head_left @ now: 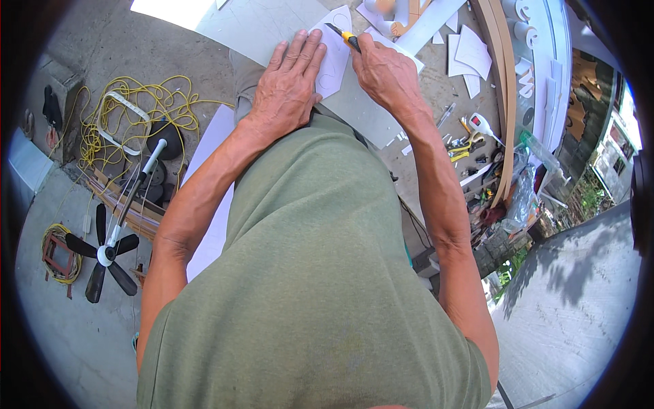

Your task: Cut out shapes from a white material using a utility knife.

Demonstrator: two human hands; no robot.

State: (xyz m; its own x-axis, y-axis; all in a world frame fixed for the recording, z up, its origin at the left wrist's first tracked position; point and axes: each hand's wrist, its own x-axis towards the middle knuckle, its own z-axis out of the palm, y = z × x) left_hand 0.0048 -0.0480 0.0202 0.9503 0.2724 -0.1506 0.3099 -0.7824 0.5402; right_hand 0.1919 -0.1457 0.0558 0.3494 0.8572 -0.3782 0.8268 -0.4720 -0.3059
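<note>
A white cut sheet with pencilled curved outlines lies on a grey flat board at the top of the view. My left hand rests flat on the sheet's left edge, fingers stretched out, pressing it and holding nothing. Closed in my right hand is a yellow and black utility knife. Its blade points up and to the left over the upper part of the sheet. Whether the tip touches the sheet I cannot tell.
White offcuts lie right of the board. Farther right are curved brown strips, a white and red tool and yellow-handled pliers. Leftward, a tangled yellow cord and a black-bladed fan sit on the floor.
</note>
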